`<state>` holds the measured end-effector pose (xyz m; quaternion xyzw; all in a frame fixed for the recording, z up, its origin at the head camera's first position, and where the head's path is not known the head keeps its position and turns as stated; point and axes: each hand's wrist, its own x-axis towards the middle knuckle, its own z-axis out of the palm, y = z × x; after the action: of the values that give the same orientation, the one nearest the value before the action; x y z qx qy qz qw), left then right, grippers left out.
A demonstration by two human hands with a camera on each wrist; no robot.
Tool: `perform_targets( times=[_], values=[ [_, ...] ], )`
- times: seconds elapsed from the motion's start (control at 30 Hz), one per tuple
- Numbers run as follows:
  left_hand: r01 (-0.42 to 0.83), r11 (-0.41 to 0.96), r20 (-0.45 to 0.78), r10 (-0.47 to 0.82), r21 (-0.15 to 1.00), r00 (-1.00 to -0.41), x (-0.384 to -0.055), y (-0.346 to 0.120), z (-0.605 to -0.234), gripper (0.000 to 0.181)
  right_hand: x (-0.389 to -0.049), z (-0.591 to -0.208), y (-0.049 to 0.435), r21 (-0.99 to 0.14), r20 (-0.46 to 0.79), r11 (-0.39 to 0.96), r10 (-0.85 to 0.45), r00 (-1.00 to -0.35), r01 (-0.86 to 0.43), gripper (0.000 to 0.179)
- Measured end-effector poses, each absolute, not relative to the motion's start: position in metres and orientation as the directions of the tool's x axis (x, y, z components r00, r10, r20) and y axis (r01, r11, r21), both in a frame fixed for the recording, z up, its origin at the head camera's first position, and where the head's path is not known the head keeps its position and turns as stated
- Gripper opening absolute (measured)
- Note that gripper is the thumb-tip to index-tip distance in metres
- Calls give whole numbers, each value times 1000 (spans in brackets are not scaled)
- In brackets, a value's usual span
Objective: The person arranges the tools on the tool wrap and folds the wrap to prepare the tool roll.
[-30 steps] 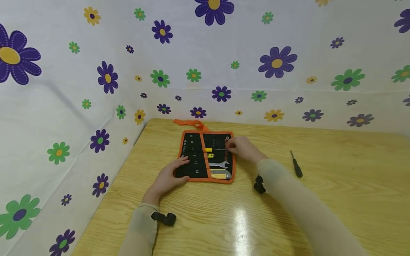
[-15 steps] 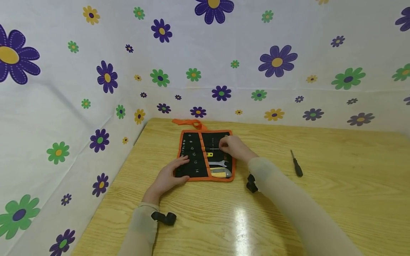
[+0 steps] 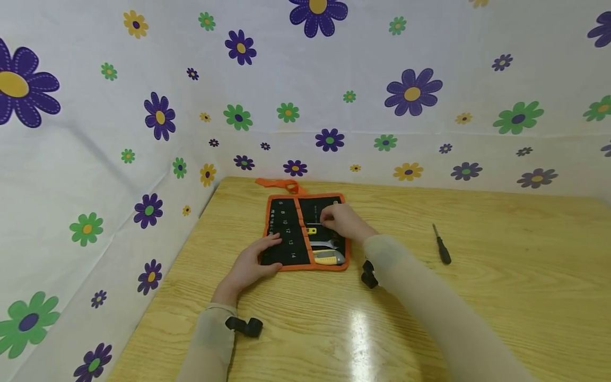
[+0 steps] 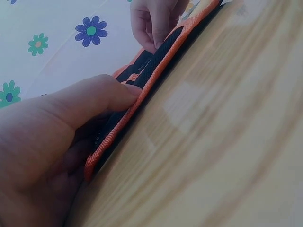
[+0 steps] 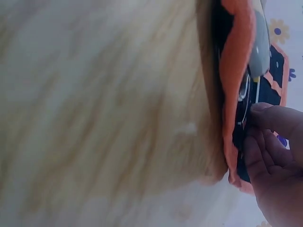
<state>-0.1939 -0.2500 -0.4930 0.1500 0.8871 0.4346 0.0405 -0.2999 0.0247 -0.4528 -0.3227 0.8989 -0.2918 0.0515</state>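
A black tool pouch [image 3: 298,252] with orange trim lies unfolded, numbers printed on its left panel. On its lower left corner rests my left hand [image 3: 248,268]; the left wrist view shows its thumb [image 4: 124,96] pressing the near orange edge. Over the right panel, my right hand [image 3: 346,220] pinches the thin metal shaft [image 5: 257,90] of a screwdriver, whose handle is hidden in a pocket. Below that hand, the pouch holds a yellow-ended tool [image 3: 311,231], an open-end wrench [image 3: 323,244] and a utility knife [image 3: 329,258] with a yellow and grey body.
A dark-handled screwdriver [image 3: 443,250] lies by itself on the wooden table [image 3: 515,276], right of the pouch. An orange tie strap [image 3: 279,183] trails behind the pouch. A flower-printed white sheet [image 3: 363,116] stands along the table's back and left.
My right hand has slid left over the pouch with the screwdriver shaft. The screwdriver's yellow handle, visible a second ago, has gone into the pocket. My left hand has stayed in place.
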Motion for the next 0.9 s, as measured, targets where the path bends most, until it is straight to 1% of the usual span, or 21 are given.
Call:
perform_targets(
  times=[0.37,0.6,0.9],
  values=[
    [217,564,53,293,797,-955,-193,-252,-493,61,-301,-454,15,-554,100,626,-604,-790,-549,8],
    [235,577,59,307,782,-950,-195,-251,-496,60,-297,-456,21,-589,57,636,-584,-810,-500,6],
    [247,571,68,316,783,-946,-194,-252,-497,59,-293,-454,27,-601,31,633,-591,-806,-487,7]
  ],
)
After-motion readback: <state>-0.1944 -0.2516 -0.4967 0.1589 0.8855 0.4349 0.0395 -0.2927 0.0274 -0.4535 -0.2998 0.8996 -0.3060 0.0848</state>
